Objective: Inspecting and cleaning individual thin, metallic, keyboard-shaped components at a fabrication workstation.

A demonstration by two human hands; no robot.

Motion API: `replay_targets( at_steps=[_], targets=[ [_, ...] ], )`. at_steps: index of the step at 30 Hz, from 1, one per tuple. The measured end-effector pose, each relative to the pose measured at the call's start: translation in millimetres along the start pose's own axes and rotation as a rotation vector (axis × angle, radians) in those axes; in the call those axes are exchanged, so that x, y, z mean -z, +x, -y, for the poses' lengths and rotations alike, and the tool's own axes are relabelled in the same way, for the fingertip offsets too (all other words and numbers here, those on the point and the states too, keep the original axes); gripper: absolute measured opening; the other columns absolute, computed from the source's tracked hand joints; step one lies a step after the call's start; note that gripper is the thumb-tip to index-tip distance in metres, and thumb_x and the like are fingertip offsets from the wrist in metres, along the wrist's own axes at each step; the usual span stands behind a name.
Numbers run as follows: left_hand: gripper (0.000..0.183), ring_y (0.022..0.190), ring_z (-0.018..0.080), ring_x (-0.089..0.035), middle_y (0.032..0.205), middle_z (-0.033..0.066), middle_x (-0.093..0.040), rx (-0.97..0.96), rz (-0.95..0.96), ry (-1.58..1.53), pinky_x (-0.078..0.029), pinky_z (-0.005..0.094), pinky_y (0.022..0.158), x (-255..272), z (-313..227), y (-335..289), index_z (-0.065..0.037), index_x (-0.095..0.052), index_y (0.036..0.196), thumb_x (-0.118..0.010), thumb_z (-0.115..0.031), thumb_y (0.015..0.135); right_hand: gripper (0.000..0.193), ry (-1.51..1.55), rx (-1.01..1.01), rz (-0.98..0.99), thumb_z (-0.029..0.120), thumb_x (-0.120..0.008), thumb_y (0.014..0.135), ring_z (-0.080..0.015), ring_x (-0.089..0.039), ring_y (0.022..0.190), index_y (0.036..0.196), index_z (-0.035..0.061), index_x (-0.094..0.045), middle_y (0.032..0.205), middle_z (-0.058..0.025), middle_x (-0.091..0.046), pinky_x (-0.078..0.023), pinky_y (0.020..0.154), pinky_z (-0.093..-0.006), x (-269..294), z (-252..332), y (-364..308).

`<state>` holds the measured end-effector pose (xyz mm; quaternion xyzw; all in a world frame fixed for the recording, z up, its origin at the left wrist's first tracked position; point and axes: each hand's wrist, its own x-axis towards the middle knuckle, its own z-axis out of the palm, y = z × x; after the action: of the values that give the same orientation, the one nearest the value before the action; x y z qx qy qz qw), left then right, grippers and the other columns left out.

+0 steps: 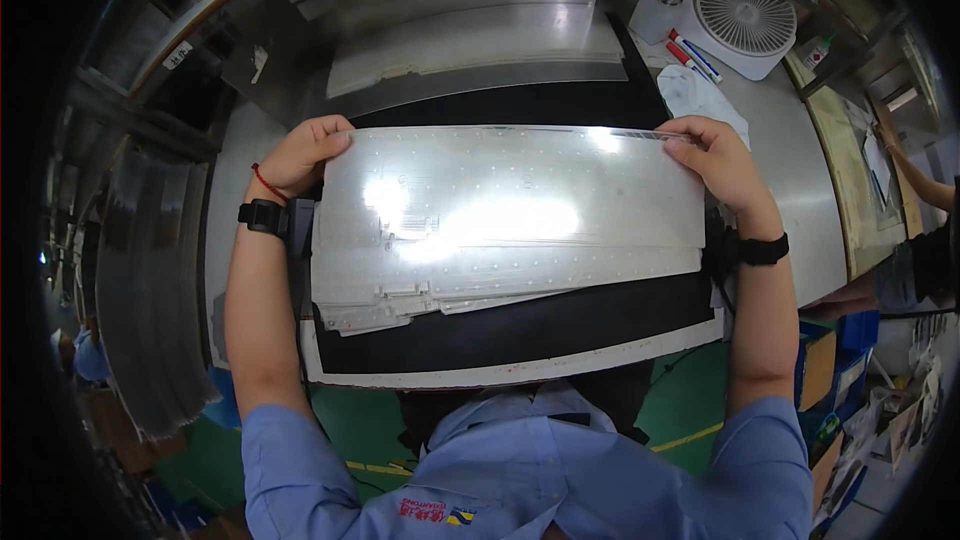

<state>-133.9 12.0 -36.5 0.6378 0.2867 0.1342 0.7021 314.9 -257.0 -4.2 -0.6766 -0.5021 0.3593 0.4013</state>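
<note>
A shiny, see-through flat panel point(580, 175) with rows of small dots spans the space between my hands. My left hand point(308, 155) pinches its far left corner, thumb on top. At the far right corner my right hand point(722, 165) grips the edge the same way. Beneath it lie more panels point(560, 268), loosely stacked, their notched near edges showing at the lower left. The stack rests on a black mat point(530, 335). Bright glare hides part of the held panel's surface, and my fingertips under it are out of sight.
Behind the mat stands a reflective upright sheet point(540, 45) with paper notes. At the back right are a white fan point(745, 10), red and blue markers point(695, 55) and a white cloth point(700, 95). Blue bins point(850, 370) stand lower right; another person's arm point(925, 175) shows at far right.
</note>
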Motion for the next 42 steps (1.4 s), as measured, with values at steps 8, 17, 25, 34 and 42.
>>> replay_targets(
  at_steps=[8, 17, 25, 34, 42],
  targets=[
    [0.031, 0.078, 0.011, -0.063, 0.087, 0.0063, -0.07, 0.032, -0.028, -0.006, -0.051, 0.0261, 0.073, 2.1, 3.1, 2.1, -0.002, -0.067, 0.095, -0.054, -0.03, 0.1, 0.014, 0.027, 0.132, -0.055, 0.015, -0.06, 0.095, -0.0038, -0.051, 0.076, 0.1, 0.0031, -0.066, 0.084, 0.0035, -0.06, -0.041, 0.071, -0.0187, -0.3, -9.4, 5.0],
    [0.032, 0.096, 0.0145, -0.065, 0.107, 0.0094, -0.069, -0.104, -0.023, -0.116, -0.05, 0.0281, 0.09, 11.0, 6.9, 3.6, 0.0, -0.06, 0.119, -0.052, -0.026, 0.1, 0.014, 0.186, 0.166, -0.153, 0.015, -0.054, 0.099, -0.0052, -0.052, 0.077, 0.103, 0.0034, -0.061, 0.083, 0.0028, -0.059, -0.043, 0.073, -0.0193, 1.9, -13.2, 14.0],
    [0.03, 0.094, 0.012, -0.063, 0.105, 0.0049, -0.067, -0.077, -0.044, -0.125, -0.05, 0.0267, 0.088, -8.6, -3.7, 3.4, -0.002, -0.057, 0.123, -0.054, -0.021, 0.1, 0.016, 0.262, 0.183, -0.184, 0.017, -0.051, 0.101, -0.006, -0.054, 0.076, 0.103, 0.0041, -0.059, 0.083, 0.0016, -0.06, -0.044, 0.073, -0.0204, 1.3, -19.7, 18.1],
    [0.024, 0.059, 0.0004, -0.05, 0.096, 0.0049, -0.066, -0.127, -0.248, -0.204, -0.037, 0.0128, 0.048, 10.8, 6.2, 11.7, -0.004, -0.056, 0.117, -0.049, -0.021, 0.102, 0.037, 0.329, 0.077, -0.192, 0.026, -0.055, 0.1, -0.0073, -0.056, 0.078, 0.129, 0.0031, -0.052, 0.083, -0.0002, -0.061, -0.044, 0.075, -0.0203, -4.5, -5.4, 12.4],
    [0.033, 0.113, 0.0284, -0.062, 0.129, 0.0244, -0.054, -0.228, -0.453, -0.385, -0.056, 0.0271, 0.091, 11.9, 8.0, 19.8, 0.005, -0.047, 0.123, -0.048, -0.021, 0.102, 0.04, 0.019, 0.047, 0.021, 0.015, -0.066, 0.09, -0.0079, -0.057, 0.082, 0.126, 0.0011, -0.059, 0.085, -0.0003, -0.063, -0.045, 0.078, -0.0213, -2.6, 0.9, 2.3]
  ],
)
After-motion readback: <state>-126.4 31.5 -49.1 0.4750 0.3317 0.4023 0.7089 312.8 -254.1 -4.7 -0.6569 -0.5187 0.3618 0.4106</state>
